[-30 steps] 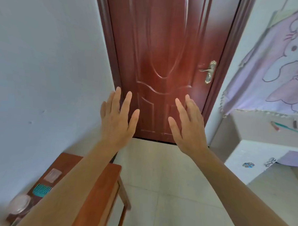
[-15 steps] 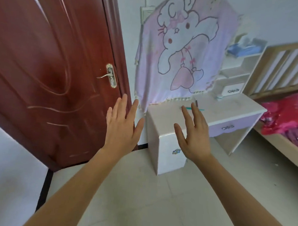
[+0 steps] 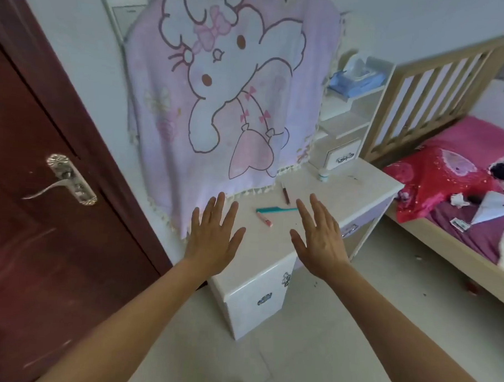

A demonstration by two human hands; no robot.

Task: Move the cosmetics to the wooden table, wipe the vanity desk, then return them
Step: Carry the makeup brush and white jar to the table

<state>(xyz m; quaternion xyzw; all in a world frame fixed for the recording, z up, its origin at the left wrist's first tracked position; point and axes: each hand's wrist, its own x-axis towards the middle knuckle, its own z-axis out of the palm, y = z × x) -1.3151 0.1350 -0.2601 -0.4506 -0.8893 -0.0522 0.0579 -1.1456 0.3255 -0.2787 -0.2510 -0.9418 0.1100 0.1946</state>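
Vanity desk (image 3: 271, 258) now nearer, left hand (image 3: 214, 235) and right hand (image 3: 319, 241) spread, empty, above it

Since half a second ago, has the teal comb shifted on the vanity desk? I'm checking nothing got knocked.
No. The teal comb lies on the vanity desk just in front of the cloth's fringe, as before; only the camera turned.

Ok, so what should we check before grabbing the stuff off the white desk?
1. Left hand empty and open: ok.
2. Right hand empty and open: ok.
3. Teal comb, pink tube and dark pencil lying apart on the desk, easy to pick singly: ok.
4. Small jar at the back upright: ok.
5. Wooden table in sight for drop-off: not ok.
6. Wiping cloth ready: cannot tell.
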